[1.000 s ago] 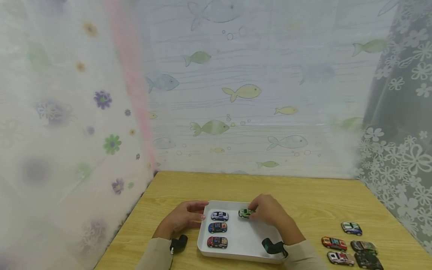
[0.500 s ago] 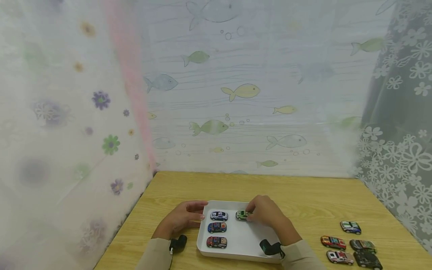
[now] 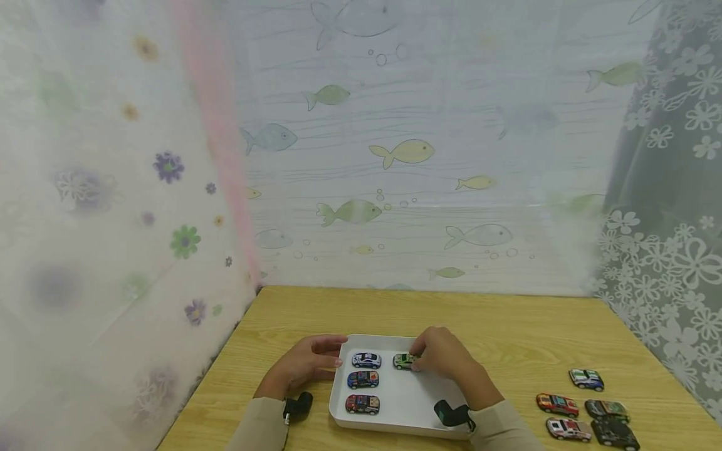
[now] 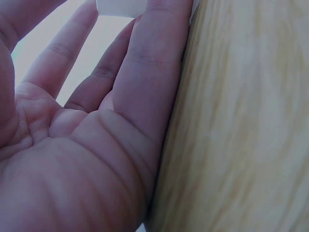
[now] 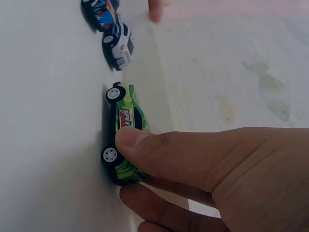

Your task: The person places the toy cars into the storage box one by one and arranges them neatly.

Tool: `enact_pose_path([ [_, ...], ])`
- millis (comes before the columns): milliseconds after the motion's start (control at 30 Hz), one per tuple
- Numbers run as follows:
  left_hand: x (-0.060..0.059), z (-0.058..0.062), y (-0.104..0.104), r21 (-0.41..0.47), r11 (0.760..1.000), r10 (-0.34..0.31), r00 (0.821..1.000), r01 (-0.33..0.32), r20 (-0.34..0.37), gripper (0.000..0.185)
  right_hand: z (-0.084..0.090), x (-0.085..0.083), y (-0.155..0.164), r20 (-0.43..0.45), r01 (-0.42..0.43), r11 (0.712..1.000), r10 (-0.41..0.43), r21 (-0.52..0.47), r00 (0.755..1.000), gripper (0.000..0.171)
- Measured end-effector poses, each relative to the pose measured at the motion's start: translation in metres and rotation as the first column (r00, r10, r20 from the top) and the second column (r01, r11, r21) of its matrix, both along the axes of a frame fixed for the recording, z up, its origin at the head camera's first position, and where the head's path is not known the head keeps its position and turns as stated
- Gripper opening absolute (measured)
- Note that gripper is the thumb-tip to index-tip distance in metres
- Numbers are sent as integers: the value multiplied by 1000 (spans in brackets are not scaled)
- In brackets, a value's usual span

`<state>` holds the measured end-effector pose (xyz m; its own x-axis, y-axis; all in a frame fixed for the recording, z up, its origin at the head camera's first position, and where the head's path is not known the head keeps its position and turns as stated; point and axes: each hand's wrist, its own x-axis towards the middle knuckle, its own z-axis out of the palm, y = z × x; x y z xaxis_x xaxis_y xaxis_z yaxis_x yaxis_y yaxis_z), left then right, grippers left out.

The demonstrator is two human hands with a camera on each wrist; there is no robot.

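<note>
Right hand [image 3: 445,356] pinches the fourth car [image 3: 403,361] in the tray [image 3: 406,401]; five cars [image 3: 586,407] wait at 3 o'clock.

Wooden counter [image 3: 507,326]. Three toy cars in a column at tray's left: white [image 3: 366,360], blue [image 3: 363,379], red [image 3: 363,404]. Five more cars [image 3: 586,407] clustered at counter's right. Fish-print curtain [image 3: 406,153] behind; floral curtains either side.

The toy car [image 5: 126,137] was green with white wheels and a red and white mark; the tray [image 3: 406,401] was plain white, the table [image 3: 524,338] light wood.
</note>
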<state>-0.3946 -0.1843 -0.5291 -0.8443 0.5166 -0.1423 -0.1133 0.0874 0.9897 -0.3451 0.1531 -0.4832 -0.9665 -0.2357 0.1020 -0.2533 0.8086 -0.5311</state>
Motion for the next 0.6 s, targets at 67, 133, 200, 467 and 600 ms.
enact_pose_path([
  [67, 0, 0, 0, -2, 1000, -3, 1000, 3, -4, 59, 0, 0, 0, -7, -9, 1000, 9, -2, 1000, 18],
  [133, 0, 1, 0, -4, 1000, -2, 1000, 2, -2, 59, 0, 0, 0, -13, -18, 1000, 18, -5, 1000, 18],
  [200, 0, 1, 0, -5, 1000, -1, 1000, 1, -2, 59, -1, -1, 1, -18, -24, 1000, 24, -6, 1000, 19],
  [467, -1, 1, 0, -4, 1000, -3, 1000, 3, -9, 59, -5, -4, 2, -33, -43, 999, 43, -4, 999, 19],
  [600, 0, 1, 0, -6, 1000, -4, 1000, 4, -13, 59, -5, -3, 1, -27, -40, 999, 40, -10, 999, 20],
])
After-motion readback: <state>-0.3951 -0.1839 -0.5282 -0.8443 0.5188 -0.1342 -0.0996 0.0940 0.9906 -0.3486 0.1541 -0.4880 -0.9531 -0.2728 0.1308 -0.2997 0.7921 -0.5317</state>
